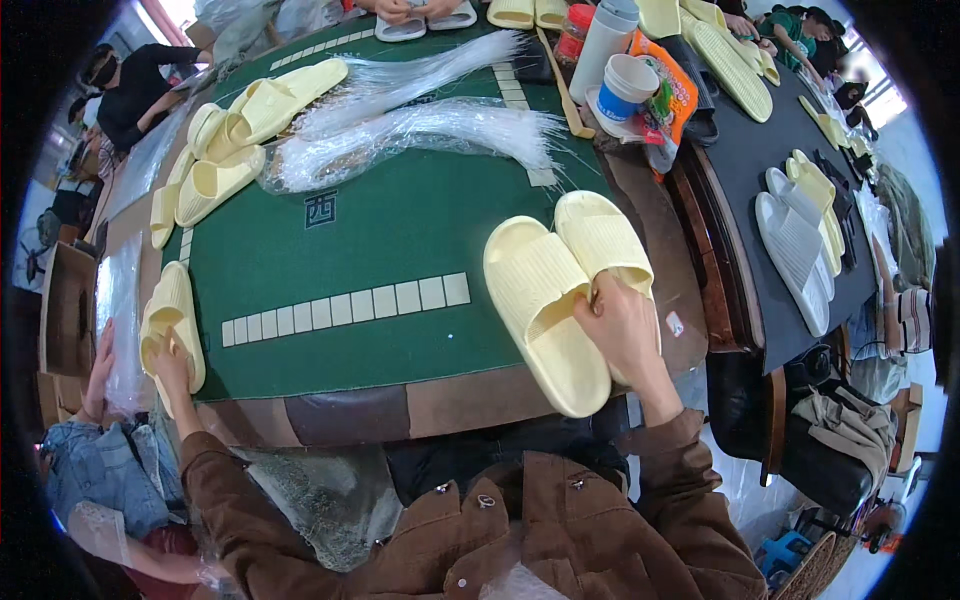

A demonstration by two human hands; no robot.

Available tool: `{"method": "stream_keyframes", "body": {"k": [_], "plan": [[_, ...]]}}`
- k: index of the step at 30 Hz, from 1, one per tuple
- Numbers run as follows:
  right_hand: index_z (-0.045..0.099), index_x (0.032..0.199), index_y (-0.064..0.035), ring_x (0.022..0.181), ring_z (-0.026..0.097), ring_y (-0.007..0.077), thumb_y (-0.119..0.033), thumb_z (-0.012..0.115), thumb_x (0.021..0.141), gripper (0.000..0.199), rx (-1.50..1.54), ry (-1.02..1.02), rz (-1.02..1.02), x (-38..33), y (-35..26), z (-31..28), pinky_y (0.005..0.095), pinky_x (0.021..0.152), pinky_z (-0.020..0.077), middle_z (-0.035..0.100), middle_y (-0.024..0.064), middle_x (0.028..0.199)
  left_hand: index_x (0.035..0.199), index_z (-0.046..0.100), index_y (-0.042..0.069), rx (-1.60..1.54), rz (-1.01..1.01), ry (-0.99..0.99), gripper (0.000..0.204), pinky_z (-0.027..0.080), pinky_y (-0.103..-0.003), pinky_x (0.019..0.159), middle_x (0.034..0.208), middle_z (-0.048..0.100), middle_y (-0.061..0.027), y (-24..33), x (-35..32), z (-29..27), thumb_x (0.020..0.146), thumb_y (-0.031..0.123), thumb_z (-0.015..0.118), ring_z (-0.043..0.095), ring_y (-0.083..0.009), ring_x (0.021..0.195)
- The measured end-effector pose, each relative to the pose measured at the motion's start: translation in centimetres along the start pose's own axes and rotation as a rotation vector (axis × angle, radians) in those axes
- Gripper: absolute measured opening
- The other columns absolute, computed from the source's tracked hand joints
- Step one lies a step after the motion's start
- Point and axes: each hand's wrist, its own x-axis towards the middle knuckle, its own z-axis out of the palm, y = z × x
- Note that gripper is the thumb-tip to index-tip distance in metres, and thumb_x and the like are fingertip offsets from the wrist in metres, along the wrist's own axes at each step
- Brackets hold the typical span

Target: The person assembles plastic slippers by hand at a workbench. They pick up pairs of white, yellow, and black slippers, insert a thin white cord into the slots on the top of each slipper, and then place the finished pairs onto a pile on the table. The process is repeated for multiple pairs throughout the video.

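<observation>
At the green table's right front corner, my right hand point(622, 322) grips a pair of pale yellow slippers point(570, 362) where their inner sides meet, just behind the ribbed straps. The pair is tilted, toes pointing away from me. Over at the left edge, my left hand point(172, 362) has its fingers in the opening of a single pale yellow slipper point(172, 292), below its strap; the fingertips are partly hidden. Several more yellow slippers point(215, 185) lie in a loose pile at the back left of the table.
Two bundles of clear plastic strips point(410, 140) lie mid-table. A white cup point(627, 90), a grey bottle point(605, 45) and an orange packet point(672, 85) crowd the back right corner. Another person's hands point(415, 10) work across the table. Slippers lie on a dark table point(790, 130) at right.
</observation>
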Motion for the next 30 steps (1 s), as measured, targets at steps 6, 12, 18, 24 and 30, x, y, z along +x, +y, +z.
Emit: {"method": "stream_keyframes", "body": {"k": [6,12,18,24,30], "plan": [[0.058,0.087,0.0004,0.056,0.062,0.0246,-0.025,0.065,0.088,0.026,0.249,-0.211,0.071,-2.1,-6.7,2.0,0.0367,0.048,0.0501,0.063,0.0141,0.073,0.127,0.058,0.007,-0.601,0.320,0.348,0.038,0.033,-0.045,0.107,0.138,0.046,-0.0227,18.3,-12.4,-5.5,0.090,0.014,0.056,0.042,-0.0374,0.130],[0.049,0.118,0.0008,0.072,0.063,0.0370,-0.017,0.065,0.088,0.039,0.590,-0.202,-0.097,-3.0,-10.7,2.5,0.0418,0.059,0.0519,0.061,0.0192,0.091,0.127,0.057,0.004,-0.939,0.728,0.033,0.037,0.030,-0.044,0.111,0.144,0.043,-0.0172,34.2,-23.4,-12.1,0.090,0.008,0.055,0.039,-0.0344,0.134],[0.062,0.108,0.0040,0.056,0.057,0.0101,-0.007,0.053,0.095,0.019,1.084,-0.508,0.063,-3.1,-8.8,-4.7,0.0228,0.048,0.0440,0.066,0.0113,0.091,0.126,0.057,0.003,-0.863,0.799,0.096,0.034,0.032,-0.046,0.108,0.136,0.048,-0.0175,38.0,-24.1,-9.9,0.097,0.015,0.043,0.044,-0.0365,0.127],[0.062,0.108,0.0043,0.046,0.051,0.0060,-0.013,0.044,0.100,0.026,1.884,-0.745,0.053,0.4,-10.5,-9.0,0.0191,0.042,0.0375,0.065,0.0102,0.085,0.126,0.054,0.002,-0.940,0.794,0.089,0.034,0.027,-0.050,0.110,0.134,0.049,-0.0167,39.7,-22.4,-8.9,0.095,0.015,0.047,0.043,-0.0359,0.127],[0.061,0.115,-0.0010,0.079,0.066,0.0244,-0.017,0.053,0.093,0.028,0.630,-0.169,-0.260,8.0,-10.2,-0.1,0.0340,0.069,0.0524,0.063,0.0134,0.105,0.123,0.055,0.002,-1.102,0.750,-0.040,0.034,0.028,-0.049,0.110,0.129,0.053,-0.0164,39.1,-22.0,-9.6,0.094,0.018,0.050,0.045,-0.0349,0.126]]}}
